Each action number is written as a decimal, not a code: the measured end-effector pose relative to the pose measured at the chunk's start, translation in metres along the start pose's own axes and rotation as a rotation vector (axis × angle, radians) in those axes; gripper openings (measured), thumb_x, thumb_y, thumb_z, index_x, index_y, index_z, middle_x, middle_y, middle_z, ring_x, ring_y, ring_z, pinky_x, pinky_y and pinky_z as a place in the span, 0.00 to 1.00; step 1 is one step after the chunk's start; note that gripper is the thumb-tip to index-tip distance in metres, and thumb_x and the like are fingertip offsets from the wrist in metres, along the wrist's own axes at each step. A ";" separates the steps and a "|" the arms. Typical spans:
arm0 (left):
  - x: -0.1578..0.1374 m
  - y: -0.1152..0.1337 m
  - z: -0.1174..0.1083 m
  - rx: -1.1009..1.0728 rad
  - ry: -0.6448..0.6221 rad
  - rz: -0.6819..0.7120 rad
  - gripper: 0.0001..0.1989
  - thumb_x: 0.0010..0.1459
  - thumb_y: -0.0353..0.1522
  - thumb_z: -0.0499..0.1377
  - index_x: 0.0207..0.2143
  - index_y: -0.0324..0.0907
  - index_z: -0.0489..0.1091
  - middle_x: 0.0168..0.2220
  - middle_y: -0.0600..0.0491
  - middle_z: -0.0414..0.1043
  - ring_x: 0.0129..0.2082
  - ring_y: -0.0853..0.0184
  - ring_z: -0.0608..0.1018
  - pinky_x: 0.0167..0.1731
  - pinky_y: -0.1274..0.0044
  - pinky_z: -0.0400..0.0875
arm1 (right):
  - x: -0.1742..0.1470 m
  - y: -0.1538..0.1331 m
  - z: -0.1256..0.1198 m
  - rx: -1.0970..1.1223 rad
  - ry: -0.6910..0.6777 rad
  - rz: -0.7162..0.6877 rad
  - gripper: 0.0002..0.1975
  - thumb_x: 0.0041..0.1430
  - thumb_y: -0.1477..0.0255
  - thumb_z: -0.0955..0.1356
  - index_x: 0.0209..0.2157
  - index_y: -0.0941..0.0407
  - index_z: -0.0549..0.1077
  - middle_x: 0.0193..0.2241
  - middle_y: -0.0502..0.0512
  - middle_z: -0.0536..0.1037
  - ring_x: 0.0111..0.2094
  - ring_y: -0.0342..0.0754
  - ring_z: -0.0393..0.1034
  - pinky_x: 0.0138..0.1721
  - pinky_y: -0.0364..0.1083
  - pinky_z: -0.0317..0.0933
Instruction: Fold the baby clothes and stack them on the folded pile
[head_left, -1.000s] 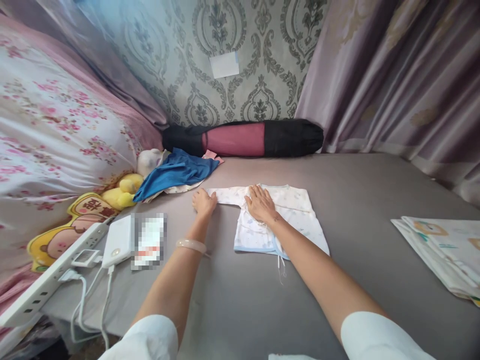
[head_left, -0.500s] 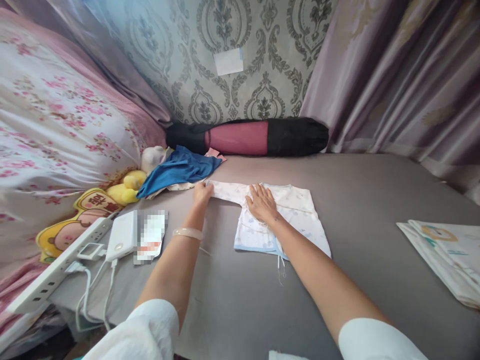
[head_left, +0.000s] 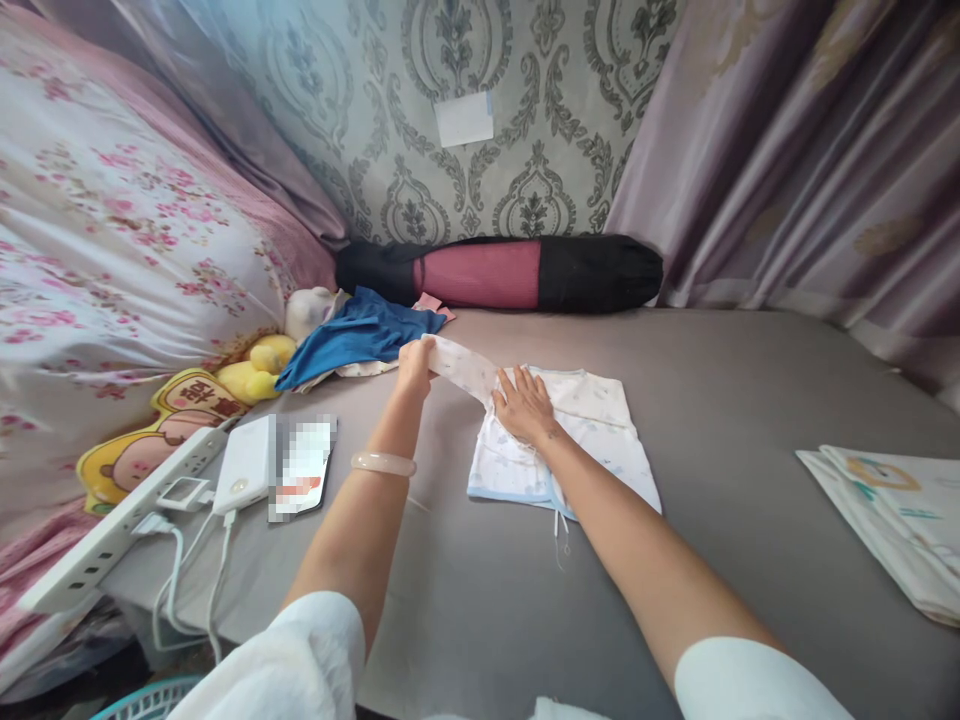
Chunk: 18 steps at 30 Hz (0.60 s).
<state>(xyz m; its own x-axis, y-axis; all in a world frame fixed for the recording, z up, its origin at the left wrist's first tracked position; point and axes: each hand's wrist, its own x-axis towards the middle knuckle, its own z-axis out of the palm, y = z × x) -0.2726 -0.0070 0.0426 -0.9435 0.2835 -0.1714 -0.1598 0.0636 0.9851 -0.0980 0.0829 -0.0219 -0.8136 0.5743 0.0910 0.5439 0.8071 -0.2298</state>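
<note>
A small white printed garment [head_left: 607, 455] with blue edging lies spread on the grey bed [head_left: 735, 400] at the middle of the frame, its thin ties [head_left: 561, 530] trailing from the lower hem. The step in hand looks like handling one sleeve [head_left: 465, 371] while the body is held down. The left hand [head_left: 416, 367], left of centre, has its fingers closed on the sleeve's far end, and the sleeve slants up from the shoulder to that grip, just beside the blue cloth [head_left: 364, 335]. The right hand [head_left: 526, 408] rests palm down where sleeve meets body, fingers extended and slightly spread, gripping nothing. As I judge it, moving the sleeve from here calls for a sure pinch at its end and steady pressure from the right palm, lest the body drag or crease; those fingers also cover the likely bending line.
</note>
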 end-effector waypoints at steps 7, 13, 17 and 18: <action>-0.045 -0.004 0.034 -0.183 -0.276 0.065 0.13 0.50 0.40 0.61 0.32 0.38 0.67 0.28 0.53 0.70 0.31 0.67 0.76 0.34 0.68 0.77 | 0.005 -0.002 -0.010 0.046 -0.052 -0.005 0.27 0.68 0.64 0.55 0.66 0.55 0.56 0.67 0.66 0.53 0.68 0.60 0.43 0.64 0.59 0.38; -0.076 -0.018 0.062 -0.190 -0.201 0.066 0.10 0.56 0.38 0.56 0.29 0.39 0.65 0.27 0.54 0.66 0.29 0.69 0.74 0.29 0.74 0.76 | 0.007 0.023 -0.028 0.309 0.077 0.002 0.24 0.63 0.76 0.57 0.60 0.61 0.64 0.61 0.64 0.64 0.63 0.52 0.56 0.62 0.50 0.49; -0.086 -0.029 0.078 -0.157 -0.165 0.079 0.10 0.59 0.36 0.54 0.28 0.40 0.62 0.25 0.56 0.63 0.27 0.71 0.73 0.25 0.80 0.73 | 0.000 0.059 -0.025 0.571 0.317 0.260 0.21 0.60 0.76 0.57 0.49 0.60 0.74 0.48 0.61 0.77 0.52 0.50 0.70 0.55 0.47 0.60; -0.088 -0.032 0.082 -0.143 -0.162 0.086 0.10 0.60 0.36 0.53 0.28 0.40 0.62 0.25 0.57 0.62 0.26 0.72 0.72 0.23 0.81 0.72 | -0.003 0.068 -0.022 0.631 0.362 0.312 0.20 0.59 0.75 0.57 0.46 0.58 0.76 0.45 0.59 0.79 0.49 0.50 0.72 0.53 0.48 0.62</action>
<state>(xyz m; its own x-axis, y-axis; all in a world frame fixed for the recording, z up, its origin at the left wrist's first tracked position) -0.1601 0.0447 0.0250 -0.8983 0.4329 -0.0753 -0.1311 -0.1005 0.9863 -0.0539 0.1393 -0.0162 -0.4662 0.8579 0.2161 0.4285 0.4326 -0.7932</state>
